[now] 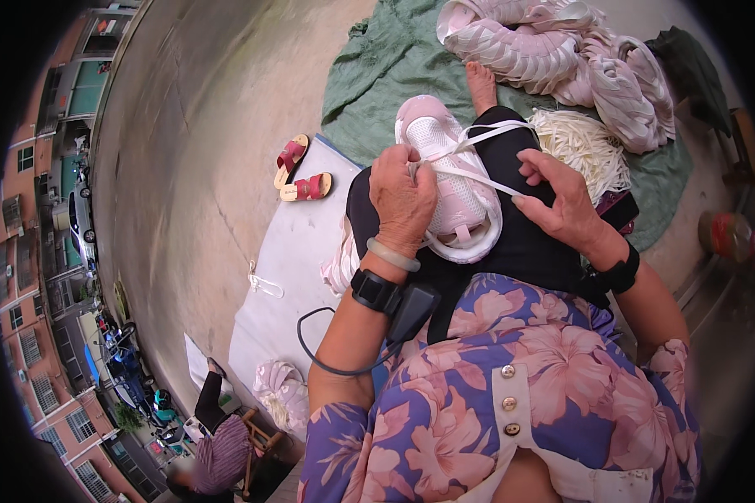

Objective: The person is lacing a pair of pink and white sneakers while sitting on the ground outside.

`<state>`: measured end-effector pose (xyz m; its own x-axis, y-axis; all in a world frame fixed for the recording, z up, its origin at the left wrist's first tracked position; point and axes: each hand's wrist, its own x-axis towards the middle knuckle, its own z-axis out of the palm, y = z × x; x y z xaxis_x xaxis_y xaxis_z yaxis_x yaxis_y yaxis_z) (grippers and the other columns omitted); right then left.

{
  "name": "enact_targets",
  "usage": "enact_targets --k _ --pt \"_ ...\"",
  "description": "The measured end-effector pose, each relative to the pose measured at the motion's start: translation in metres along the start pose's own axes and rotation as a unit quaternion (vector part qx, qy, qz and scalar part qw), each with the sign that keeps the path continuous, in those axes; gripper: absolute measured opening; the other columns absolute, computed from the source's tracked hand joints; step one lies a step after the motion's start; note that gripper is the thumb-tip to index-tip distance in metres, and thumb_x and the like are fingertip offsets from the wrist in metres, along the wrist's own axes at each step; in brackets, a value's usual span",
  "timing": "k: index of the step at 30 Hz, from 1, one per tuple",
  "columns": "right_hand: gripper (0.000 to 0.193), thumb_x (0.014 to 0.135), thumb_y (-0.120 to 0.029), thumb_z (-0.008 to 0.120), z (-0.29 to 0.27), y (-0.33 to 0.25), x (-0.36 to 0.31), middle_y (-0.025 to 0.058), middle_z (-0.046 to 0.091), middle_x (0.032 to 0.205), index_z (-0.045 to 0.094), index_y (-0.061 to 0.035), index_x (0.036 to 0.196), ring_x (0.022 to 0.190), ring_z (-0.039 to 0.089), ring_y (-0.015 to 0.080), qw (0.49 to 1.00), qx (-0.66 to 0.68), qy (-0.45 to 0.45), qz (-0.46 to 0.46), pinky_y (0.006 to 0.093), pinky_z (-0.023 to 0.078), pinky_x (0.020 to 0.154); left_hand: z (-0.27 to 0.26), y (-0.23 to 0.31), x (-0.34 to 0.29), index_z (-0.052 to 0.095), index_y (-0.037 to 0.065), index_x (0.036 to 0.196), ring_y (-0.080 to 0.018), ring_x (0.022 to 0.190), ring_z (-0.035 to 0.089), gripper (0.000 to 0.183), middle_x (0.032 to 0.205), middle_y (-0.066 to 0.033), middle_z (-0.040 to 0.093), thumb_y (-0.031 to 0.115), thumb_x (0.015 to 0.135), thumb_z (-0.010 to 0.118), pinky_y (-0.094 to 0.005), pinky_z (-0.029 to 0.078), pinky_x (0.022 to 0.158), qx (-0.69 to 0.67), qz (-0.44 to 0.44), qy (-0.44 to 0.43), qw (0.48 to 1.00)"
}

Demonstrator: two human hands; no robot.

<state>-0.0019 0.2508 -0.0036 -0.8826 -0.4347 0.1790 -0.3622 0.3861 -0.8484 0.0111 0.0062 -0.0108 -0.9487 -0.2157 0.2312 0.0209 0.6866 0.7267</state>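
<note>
A pink and white sneaker (pixel 461 205) lies on my lap, its toe pointing away from me and a white mesh panel showing. My left hand (pixel 403 197) is closed at the shoe's left side, thumb and fingers pinching a white shoelace (pixel 470 174). One strand of lace loops out past the shoe's right edge toward the far knee. Another strand runs to the thumb tip of my right hand (pixel 566 205). That hand hovers right of the shoe, its thumb and bent fingers apart, with dark trousers visible between them.
A bundle of white laces (pixel 583 151) and a heap of pink-white shoe parts (pixel 554 50) lie on a green cloth (pixel 377 80). Red sandals (pixel 306 186) stand left by a pale sheet (pixel 285 251). Another person (pixel 222 453) sits at lower left. A jar (pixel 726 235) stands right.
</note>
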Motion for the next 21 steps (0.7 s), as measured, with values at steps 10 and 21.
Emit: enact_targets --k 10,21 --pt "0.072 0.063 -0.048 0.065 0.041 -0.006 0.074 0.0206 0.055 0.106 0.048 -0.0012 0.115 0.100 0.056 0.0351 0.969 -0.147 -0.190 0.049 0.0418 0.045 0.084 0.019 0.013 0.005 0.054 0.003 0.070 -0.0370 0.099 0.050 0.011 0.111 -0.0200 0.053 0.009 0.067 0.063 -0.0418 0.040 0.085 0.087 0.061 -0.006 0.994" --pt "0.082 0.066 -0.054 0.065 0.022 -0.001 0.083 0.0210 0.057 0.103 0.045 0.0002 0.123 0.095 0.057 0.0344 0.969 -0.075 -0.234 0.024 0.0385 0.044 0.083 0.022 0.010 0.003 0.052 0.002 0.070 -0.0399 0.107 0.047 0.014 0.113 -0.0266 0.048 0.007 0.064 0.063 -0.0421 0.038 0.091 0.047 0.060 -0.022 0.997"
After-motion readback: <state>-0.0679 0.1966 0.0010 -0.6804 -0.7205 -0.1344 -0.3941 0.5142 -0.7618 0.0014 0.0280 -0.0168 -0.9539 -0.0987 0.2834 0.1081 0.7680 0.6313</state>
